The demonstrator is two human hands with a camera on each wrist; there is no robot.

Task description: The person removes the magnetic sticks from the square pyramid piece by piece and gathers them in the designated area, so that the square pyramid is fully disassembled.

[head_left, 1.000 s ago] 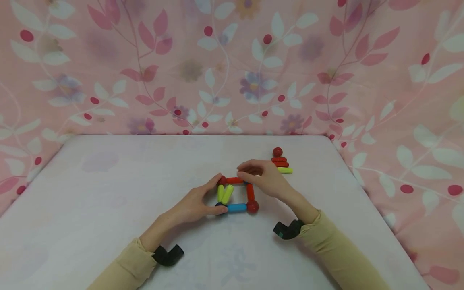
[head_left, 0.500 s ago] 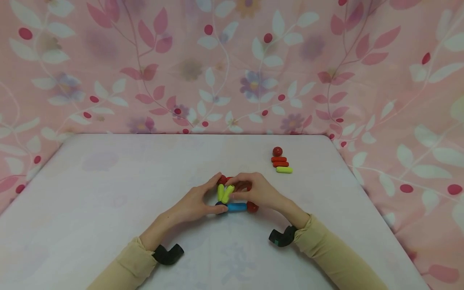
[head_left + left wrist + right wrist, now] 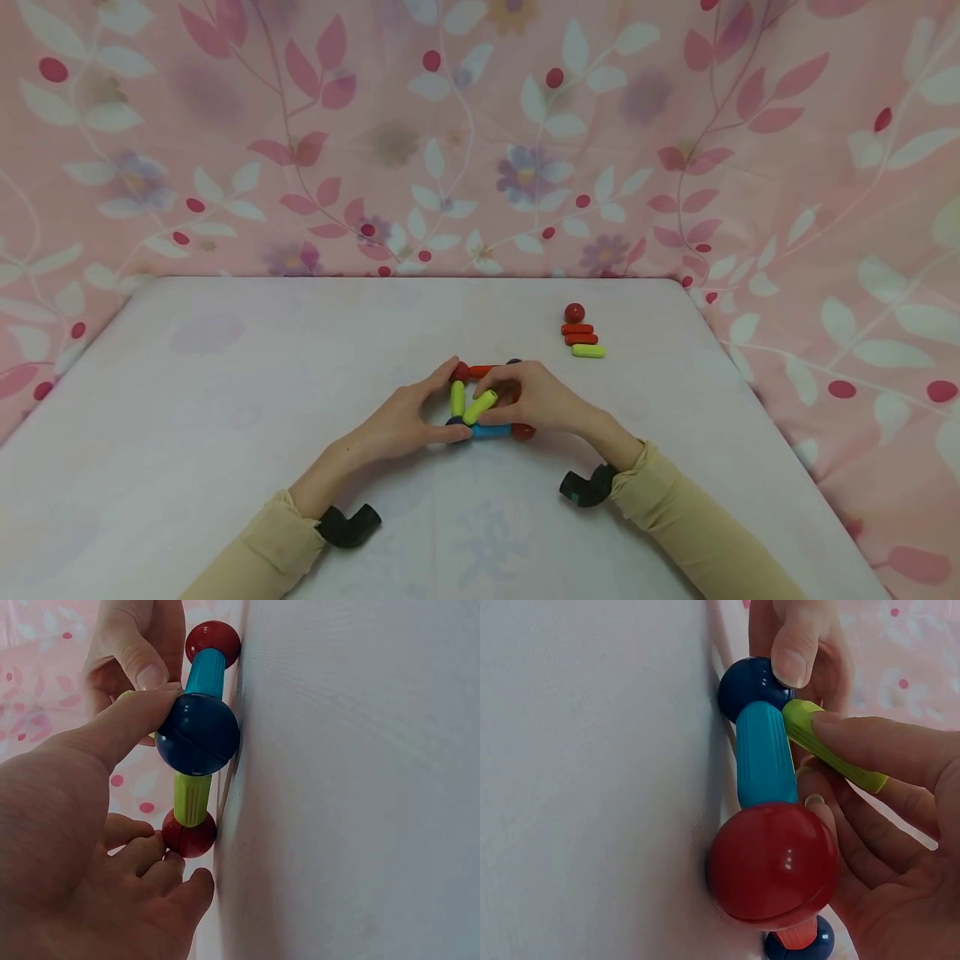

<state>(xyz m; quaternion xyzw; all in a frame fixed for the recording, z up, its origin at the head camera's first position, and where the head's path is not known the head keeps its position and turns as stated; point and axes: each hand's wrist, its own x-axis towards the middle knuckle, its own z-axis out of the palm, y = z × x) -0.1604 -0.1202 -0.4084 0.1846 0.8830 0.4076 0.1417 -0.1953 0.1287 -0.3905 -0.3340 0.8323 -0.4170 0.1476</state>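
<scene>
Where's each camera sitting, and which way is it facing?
Head: head-worn, facing forward and down at the table; left hand, right hand, sleeves show.
Left wrist: worn there, facing a dark blue ball; left hand near, right beyond.
Right wrist: worn there, facing a red ball; right hand near, left beyond.
Wrist views share both balls and the blue stick between them.

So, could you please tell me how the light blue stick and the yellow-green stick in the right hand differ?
The light blue stick has a ball at each end; the yellow-green stick has one bare end.
The light blue stick lies low along the table, while the yellow-green stick slants upward, pinched by the right hand.
Both are ridged and meet the dark blue ball.
</scene>
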